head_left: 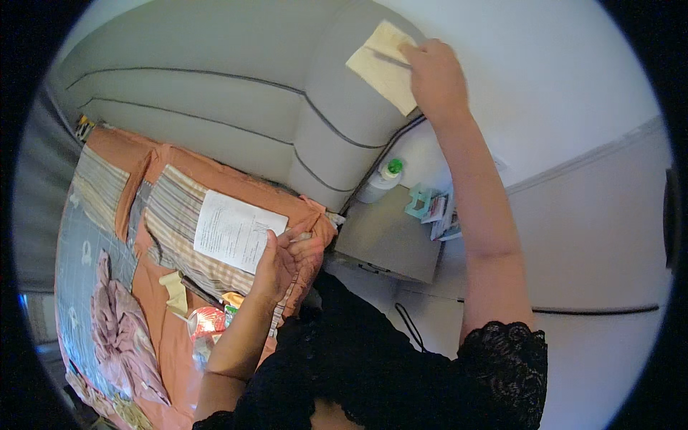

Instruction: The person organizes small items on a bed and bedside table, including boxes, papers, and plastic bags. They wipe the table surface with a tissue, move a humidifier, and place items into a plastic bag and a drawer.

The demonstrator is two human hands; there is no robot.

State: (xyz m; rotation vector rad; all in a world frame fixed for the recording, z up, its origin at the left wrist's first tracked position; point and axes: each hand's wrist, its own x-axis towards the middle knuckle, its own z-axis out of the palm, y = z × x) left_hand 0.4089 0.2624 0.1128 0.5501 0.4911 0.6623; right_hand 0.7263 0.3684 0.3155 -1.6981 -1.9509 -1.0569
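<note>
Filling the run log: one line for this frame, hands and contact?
right hand: presses yellow cloth on grey headboard | left hand: rests on pillow beside paper sheet | nightstand: bottle
</note>
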